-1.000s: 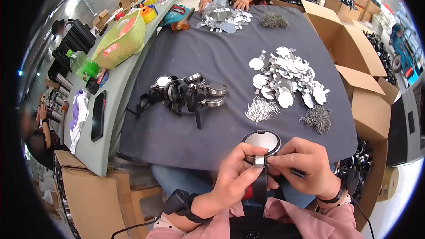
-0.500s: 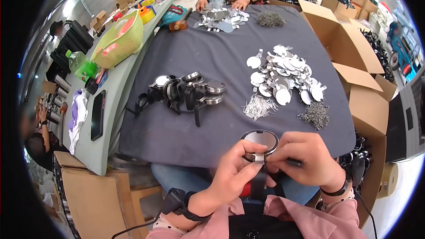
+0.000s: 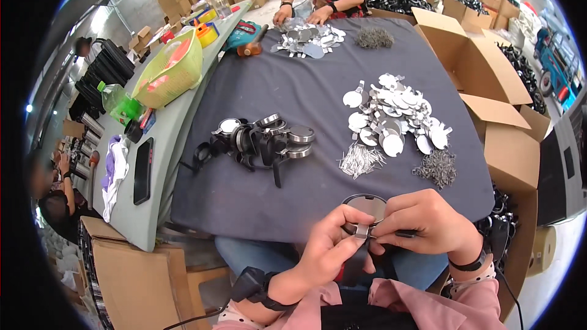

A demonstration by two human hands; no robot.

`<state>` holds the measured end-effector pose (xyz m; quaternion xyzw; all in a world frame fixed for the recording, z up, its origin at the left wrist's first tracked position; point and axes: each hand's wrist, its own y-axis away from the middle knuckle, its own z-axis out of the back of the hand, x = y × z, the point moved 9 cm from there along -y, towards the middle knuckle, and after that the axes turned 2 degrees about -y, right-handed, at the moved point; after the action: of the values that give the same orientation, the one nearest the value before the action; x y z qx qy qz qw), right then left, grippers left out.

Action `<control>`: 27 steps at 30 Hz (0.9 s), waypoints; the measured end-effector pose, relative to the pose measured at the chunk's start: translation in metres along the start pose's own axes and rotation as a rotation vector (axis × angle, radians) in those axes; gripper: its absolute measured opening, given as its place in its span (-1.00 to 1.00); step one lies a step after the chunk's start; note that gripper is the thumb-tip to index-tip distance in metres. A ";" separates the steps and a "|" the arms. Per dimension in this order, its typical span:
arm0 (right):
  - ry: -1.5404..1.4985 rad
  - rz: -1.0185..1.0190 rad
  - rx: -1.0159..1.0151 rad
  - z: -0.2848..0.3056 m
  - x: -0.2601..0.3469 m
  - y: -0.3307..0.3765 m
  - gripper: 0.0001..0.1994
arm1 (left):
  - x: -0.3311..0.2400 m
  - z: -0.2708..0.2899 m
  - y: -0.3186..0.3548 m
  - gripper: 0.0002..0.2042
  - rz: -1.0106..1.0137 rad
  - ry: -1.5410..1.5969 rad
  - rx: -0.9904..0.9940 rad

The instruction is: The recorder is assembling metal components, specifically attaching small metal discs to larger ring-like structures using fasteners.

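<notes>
In front of my lap, my left hand (image 3: 333, 241) grips a round metal lid (image 3: 365, 206) with a dark rim and a black handle. Thumb and fingers close over the metal hinge tab at its near edge. My right hand (image 3: 422, 223) is pinched at the same tab, its fingertips touching the lid's edge. A short dark stick-like piece (image 3: 406, 233) pokes out from under its fingers; what it belongs to is hidden. Beyond my hands lie thin metal pins (image 3: 362, 160), a heap of small wire springs (image 3: 436, 168) and a pile of round metal discs with tabs (image 3: 397, 110).
Similar black-handled lids (image 3: 263, 140) lie heaped at left on the dark cloth (image 3: 293, 91). A co-worker's hands (image 3: 319, 15) touch another disc pile across the table. Open cardboard boxes (image 3: 489, 73) line the right. A side table (image 3: 174, 122) at left holds a phone (image 3: 143, 171) and green basket (image 3: 177, 76).
The whole view has shifted slightly, so the table's things sit lower in the picture. Both hands stay on the lid at its tab, with small finger movement.
</notes>
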<state>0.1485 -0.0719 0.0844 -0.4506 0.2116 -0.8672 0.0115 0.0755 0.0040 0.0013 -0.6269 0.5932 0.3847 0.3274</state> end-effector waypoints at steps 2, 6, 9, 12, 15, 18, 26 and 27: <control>0.065 -0.050 -0.026 0.003 -0.004 -0.002 -0.81 | 0.009 -0.001 -0.002 -0.72 0.067 -0.053 0.024; 0.049 -0.164 -0.090 0.005 -0.019 0.002 -0.75 | 0.007 -0.004 -0.002 -0.67 0.117 -0.061 0.121; 0.052 -0.248 -0.083 0.007 -0.025 0.002 -0.75 | 0.006 -0.008 -0.007 -0.60 0.052 0.017 0.177; 0.036 -0.251 -0.080 0.008 -0.024 0.002 -0.74 | 0.010 -0.004 -0.009 -0.45 0.102 -0.046 0.086; 0.044 -0.232 -0.076 0.007 -0.026 0.003 -0.75 | 0.011 -0.001 -0.011 -0.51 0.074 -0.047 0.090; 0.012 -0.257 -0.064 0.004 -0.027 0.003 -0.76 | 0.011 -0.003 -0.009 -0.63 0.074 -0.013 0.157; 0.035 -0.257 -0.030 0.006 -0.025 -0.003 -0.77 | 0.010 -0.001 -0.009 -0.69 0.062 0.000 0.110; 0.049 -0.256 -0.028 0.006 -0.025 -0.003 -0.77 | 0.010 0.000 -0.010 -0.69 0.060 -0.001 0.111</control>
<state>0.1685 -0.0663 0.0691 -0.4529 0.1646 -0.8692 -0.1108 0.0859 0.0000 -0.0079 -0.5895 0.6318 0.3614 0.3503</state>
